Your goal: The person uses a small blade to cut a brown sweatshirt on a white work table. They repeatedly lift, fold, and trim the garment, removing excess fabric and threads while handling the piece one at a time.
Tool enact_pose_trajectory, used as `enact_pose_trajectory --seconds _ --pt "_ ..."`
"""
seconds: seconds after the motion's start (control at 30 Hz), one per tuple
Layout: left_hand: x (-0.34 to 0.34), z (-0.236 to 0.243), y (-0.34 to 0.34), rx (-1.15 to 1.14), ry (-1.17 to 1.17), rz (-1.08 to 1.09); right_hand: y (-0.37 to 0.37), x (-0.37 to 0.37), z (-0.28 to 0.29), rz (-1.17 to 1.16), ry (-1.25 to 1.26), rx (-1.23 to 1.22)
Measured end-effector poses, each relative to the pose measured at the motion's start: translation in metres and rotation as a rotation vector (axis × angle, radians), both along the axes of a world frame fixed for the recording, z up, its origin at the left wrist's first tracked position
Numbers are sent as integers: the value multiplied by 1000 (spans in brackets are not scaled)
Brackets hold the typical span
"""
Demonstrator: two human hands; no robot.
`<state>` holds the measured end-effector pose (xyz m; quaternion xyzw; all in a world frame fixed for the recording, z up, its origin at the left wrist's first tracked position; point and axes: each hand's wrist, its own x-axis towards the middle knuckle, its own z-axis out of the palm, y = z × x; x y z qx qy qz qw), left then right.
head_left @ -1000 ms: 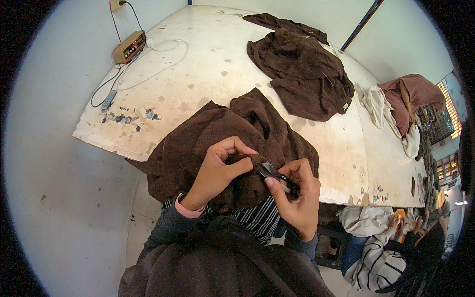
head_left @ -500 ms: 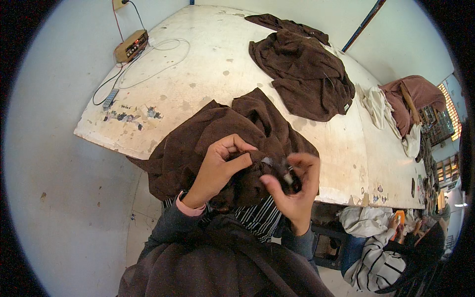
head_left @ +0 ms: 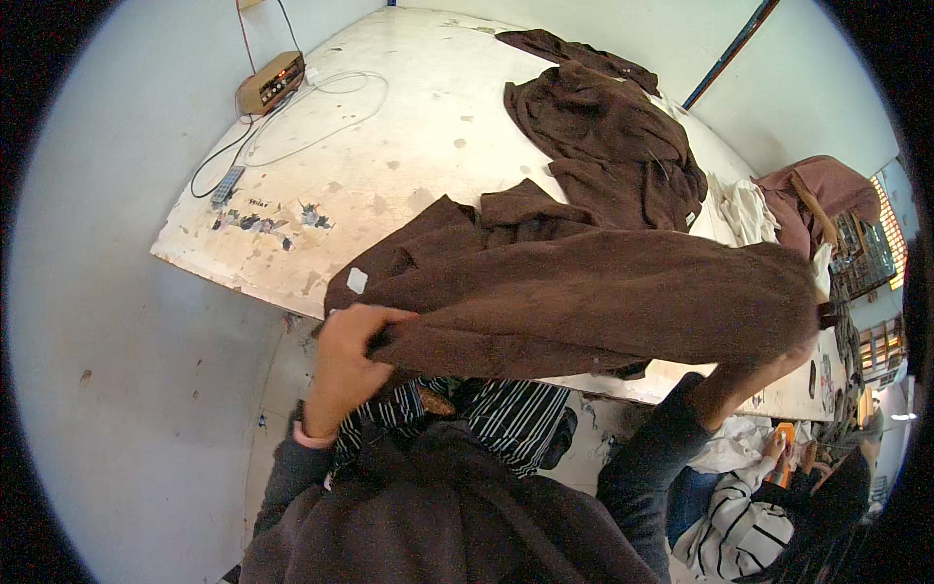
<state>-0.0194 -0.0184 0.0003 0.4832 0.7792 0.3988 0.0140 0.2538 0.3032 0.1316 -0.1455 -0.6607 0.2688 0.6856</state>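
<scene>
A dark brown cloth garment [head_left: 584,302] is stretched sideways between my two hands, over my lap and the near table edge. At its left end my left hand [head_left: 345,350] is closed, pinching the cloth edge between thumb and fingers. A small white tag [head_left: 357,281] shows on the cloth just above that hand. My right hand [head_left: 773,368] is far out to the right, closed on the other end of the garment; its fingers are partly hidden and smeared. A small dark object [head_left: 827,313] sticks out beside it, too unclear to name.
More brown garments [head_left: 623,127] lie farther back on the white table [head_left: 409,107]. At the back left are a small box radio [head_left: 272,83], cables and a remote control [head_left: 229,183]. A person in a striped top [head_left: 744,516] sits at the lower right.
My right hand has swung out to the right, drawing the bunched garment out long. My left hand has shifted left and slightly down. The white tag has come into view.
</scene>
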Motion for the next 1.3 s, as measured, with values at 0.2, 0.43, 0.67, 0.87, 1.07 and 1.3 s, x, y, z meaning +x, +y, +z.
enact_pose_trajectory --seconds 0.2,0.43,0.67,0.87,1.07,1.3 --pt "-85 130 24 -425 -100 -151 149 -103 87 -124 -375 287" --pt "-147 91 70 242 451 296 106 -190 68 -490 -681 393" --pt "-80 16 5 -85 -125 429 10 -117 -78 197 -929 275" --pt "-87 -13 1 50 104 629 -95 -103 -121 707 -960 11" --pt "-104 -41 -8 76 199 715 -72 -65 -135 468 -1238 55" --pt "-100 -49 -17 -20 208 817 -17 -15 -116 -345 -1102 -12"
